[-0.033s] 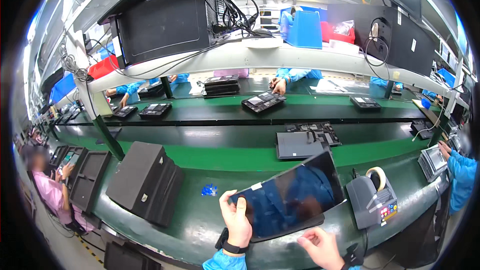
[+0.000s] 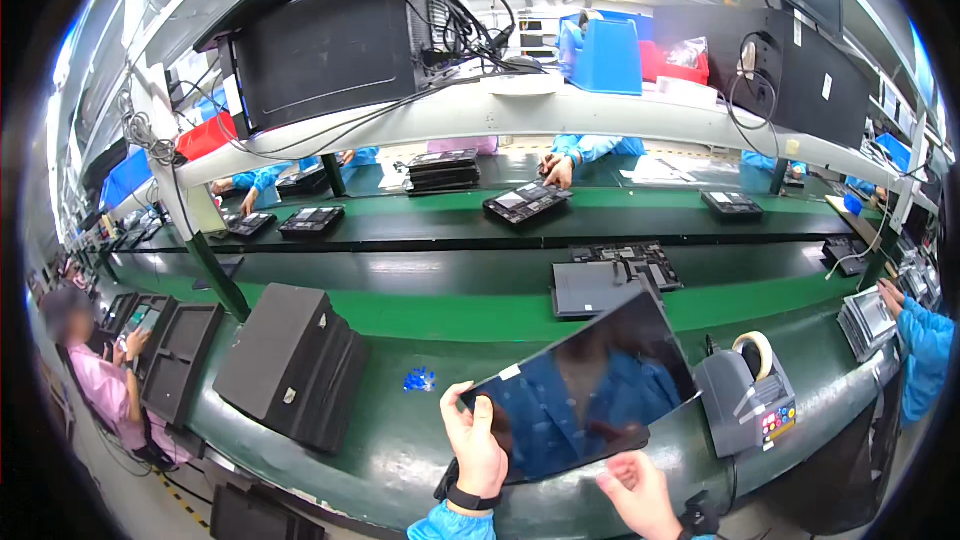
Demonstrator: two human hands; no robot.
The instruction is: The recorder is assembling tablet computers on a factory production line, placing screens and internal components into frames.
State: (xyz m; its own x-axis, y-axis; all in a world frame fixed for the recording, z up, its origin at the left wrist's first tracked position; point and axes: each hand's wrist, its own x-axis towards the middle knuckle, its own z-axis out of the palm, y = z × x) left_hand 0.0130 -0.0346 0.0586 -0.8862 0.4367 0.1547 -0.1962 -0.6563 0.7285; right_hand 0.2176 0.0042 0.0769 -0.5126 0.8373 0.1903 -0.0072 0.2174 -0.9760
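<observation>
My left hand (image 2: 478, 455) grips a glossy dark display panel (image 2: 590, 390) by its left end, thumb on the front face and fingers behind. The panel is tilted above the green workbench, and reflections of blue clothing show in its surface. A small white label sits on its upper edge. Just below the panel's lower right edge is my right hand (image 2: 642, 493), apart from it, with loosely curled fingers and nothing visible in them. Part of a dark object shows under the panel's lower edge; what it is stays hidden.
Left stands a stack of black foam trays (image 2: 285, 365), beside small blue pieces (image 2: 420, 379). A grey tape dispenser (image 2: 748, 395) stands right. Beyond the panel lie a grey plate (image 2: 600, 290) and an opened laptop base (image 2: 655, 265). Co-workers' hands (image 2: 560, 172) work across the line.
The panel has shifted slightly right and changed its tilt, so its reflections differ. My left hand keeps its grip; my right hand has barely moved.
</observation>
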